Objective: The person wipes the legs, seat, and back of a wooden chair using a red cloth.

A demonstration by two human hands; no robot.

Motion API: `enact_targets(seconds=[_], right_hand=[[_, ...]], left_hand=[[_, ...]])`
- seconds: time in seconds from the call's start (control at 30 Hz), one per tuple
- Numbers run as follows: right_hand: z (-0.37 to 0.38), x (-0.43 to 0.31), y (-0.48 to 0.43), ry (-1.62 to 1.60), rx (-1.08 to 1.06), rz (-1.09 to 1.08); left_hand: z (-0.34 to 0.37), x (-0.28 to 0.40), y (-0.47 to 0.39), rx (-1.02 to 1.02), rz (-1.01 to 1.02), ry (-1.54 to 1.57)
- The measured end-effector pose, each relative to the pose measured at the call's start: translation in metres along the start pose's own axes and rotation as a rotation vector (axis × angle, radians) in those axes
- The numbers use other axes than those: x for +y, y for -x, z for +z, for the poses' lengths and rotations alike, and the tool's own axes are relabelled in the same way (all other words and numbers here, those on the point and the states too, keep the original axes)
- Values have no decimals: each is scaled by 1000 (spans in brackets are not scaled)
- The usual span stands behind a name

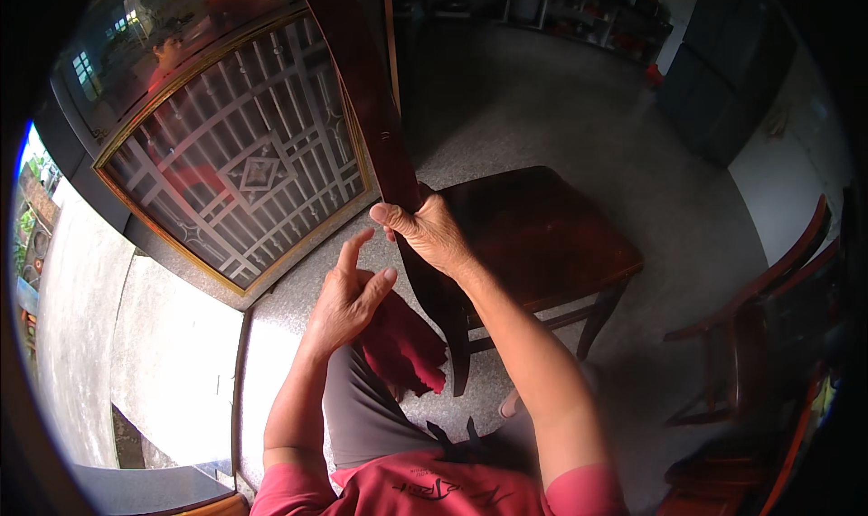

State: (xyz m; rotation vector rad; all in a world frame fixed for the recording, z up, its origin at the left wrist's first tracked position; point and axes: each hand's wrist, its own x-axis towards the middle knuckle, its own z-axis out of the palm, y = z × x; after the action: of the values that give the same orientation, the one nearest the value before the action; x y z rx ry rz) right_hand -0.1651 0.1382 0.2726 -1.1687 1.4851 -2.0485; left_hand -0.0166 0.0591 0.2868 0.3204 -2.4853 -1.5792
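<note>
A dark red-brown wooden chair stands before me, its seat facing up and its tall, flat back rising toward the upper left. My right hand is wrapped around the edge of that back just above seat level, the thumb lying across the near side. Left of the chair, my left hand is raised with its index finger and thumb apart. A dark red cloth with a ragged edge hangs from this hand beside the chair's leg; the fingers around the cloth are mostly hidden.
A gold-framed glass panel with a metal grille stands to the left, beside a sunlit doorway threshold. More wooden chairs stand at right. Shelves and a dark tall cabinet or refrigerator are at the back.
</note>
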Motion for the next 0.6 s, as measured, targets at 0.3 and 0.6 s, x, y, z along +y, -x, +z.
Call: enact_targets(seconds=[0.3,0.6], right_hand=[[-14,10,14,22,157,72],[7,20,92,275,596,-182]], left_hand=[[27,-6,-66,288,343,47],[18,-7,-81,262,203,5]])
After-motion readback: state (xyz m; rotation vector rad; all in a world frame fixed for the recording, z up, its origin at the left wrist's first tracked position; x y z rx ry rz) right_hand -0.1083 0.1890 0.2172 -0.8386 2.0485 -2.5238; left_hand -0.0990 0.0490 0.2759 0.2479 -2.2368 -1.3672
